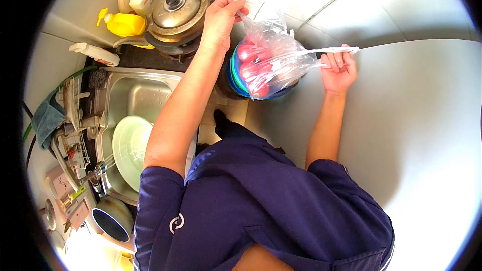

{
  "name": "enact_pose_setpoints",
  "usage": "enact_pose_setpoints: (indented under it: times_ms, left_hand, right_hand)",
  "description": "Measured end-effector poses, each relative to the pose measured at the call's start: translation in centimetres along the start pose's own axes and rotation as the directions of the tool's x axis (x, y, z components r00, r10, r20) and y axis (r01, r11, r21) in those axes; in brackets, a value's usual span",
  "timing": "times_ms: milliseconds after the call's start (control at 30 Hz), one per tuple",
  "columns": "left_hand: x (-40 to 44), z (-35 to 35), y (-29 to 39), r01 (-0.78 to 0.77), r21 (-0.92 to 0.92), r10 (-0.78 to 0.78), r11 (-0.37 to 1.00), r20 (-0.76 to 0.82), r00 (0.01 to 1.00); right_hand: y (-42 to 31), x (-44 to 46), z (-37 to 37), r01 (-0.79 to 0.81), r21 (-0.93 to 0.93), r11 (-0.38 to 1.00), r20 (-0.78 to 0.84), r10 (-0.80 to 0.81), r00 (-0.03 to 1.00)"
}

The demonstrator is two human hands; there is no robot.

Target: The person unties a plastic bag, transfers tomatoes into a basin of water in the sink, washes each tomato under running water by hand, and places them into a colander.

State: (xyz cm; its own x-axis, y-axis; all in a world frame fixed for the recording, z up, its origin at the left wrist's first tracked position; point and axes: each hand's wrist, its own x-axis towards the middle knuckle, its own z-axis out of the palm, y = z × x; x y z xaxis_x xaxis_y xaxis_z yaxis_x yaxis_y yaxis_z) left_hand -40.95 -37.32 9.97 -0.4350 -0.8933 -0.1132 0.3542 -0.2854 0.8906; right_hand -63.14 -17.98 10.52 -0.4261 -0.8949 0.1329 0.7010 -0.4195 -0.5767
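A clear plastic bag with several red, round things inside is stretched between my two hands. My left hand pinches the bag's edge at its upper left, fingers closed. On the other side, my right hand has its fingers curled round the bag's twisted white handle. Below and behind the bag, blue and green round rims show, partly hidden by it. What exactly the red things are is blurred by the plastic.
A lidded pot stands on the stove at the upper left, near a yellow bottle. The sink holds a pale green basin. A dish rack and a pan are at the left. A grey surface spans the right.
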Motion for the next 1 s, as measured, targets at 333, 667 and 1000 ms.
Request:
enact_pose_setpoints:
  times_ms: [333, 667, 1000]
  left_hand:
    - [-4.6, 1.4, 1.9, -0.251, 0.325, 0.163, 0.912, 0.275, 0.948]
    - [-9.7, -0.9, -1.5, -0.503, 0.787, -0.173, 0.358, 0.585, 0.793]
    - [-15.0, -2.9, -3.2, -0.482, 0.696, 0.194, 0.532, 0.454, 0.870]
  right_hand:
    - [2.5, -2.4, 10.6, 0.091, -0.962, 0.258, 0.260, 0.758, 0.598]
    - [3.2, -3.0, 11.5, 0.112, -0.990, 0.088, 0.139, 0.774, 0.617]
    - [7.7, 1.0, 3.9, 0.184, -0.907, -0.378, -0.014, 0.463, 0.886]
